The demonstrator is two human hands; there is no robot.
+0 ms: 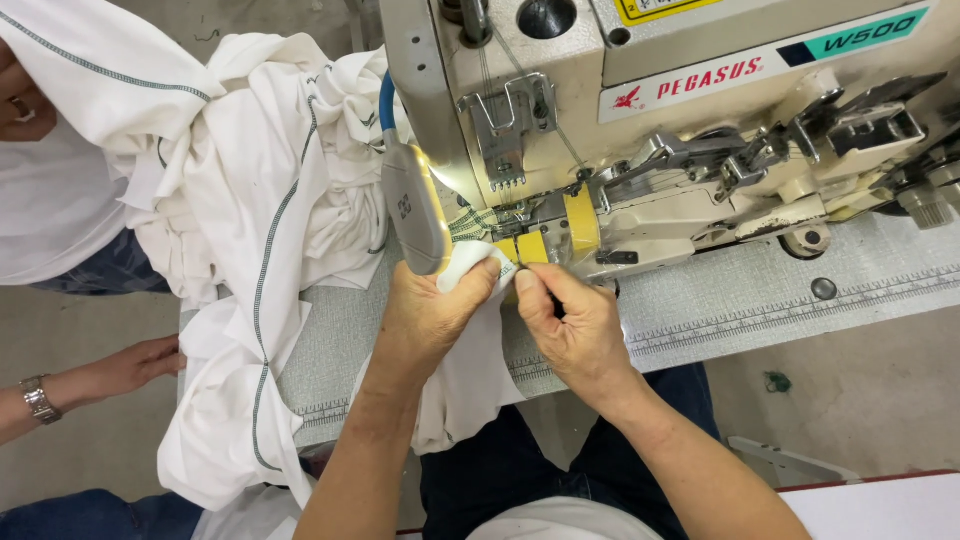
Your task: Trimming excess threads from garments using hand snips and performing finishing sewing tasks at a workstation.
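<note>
At the centre of the frame, a seated person feeds a folded edge of white fabric (470, 262) into a cream-coloured industrial sewing machine (700, 130) that fills the upper right. The left hand (432, 312) is closed around the bunched cloth, thumb and fingers pinching its fold just below the machine's needle area. The right hand (570, 325), just beside it, has its fingers curled in and pinches the cloth's leading edge between thumb and forefinger, right against a yellow guide block (535, 247). The gripped piece runs lengthwise from the presser area down toward the bottom of the frame, where it hangs over the table edge onto the person's dark trousers (520, 470); its leading end points up into the machine. A small lit work lamp (415, 205) on a blue neck stands at the left of the needle. A grey padded table top (760, 300) with a printed ruler strip along its front carries the machine. On the machine's casing, upper right, sit a long white label strip with red lettering and a teal end patch, and above it a yellow sticker cut by the frame edge. A heap of white garments (260, 200) with grey-green stitched seams lies at the left. Another person's hand (135, 362), wristwatch on the arm, shows at the lower left edge.
</note>
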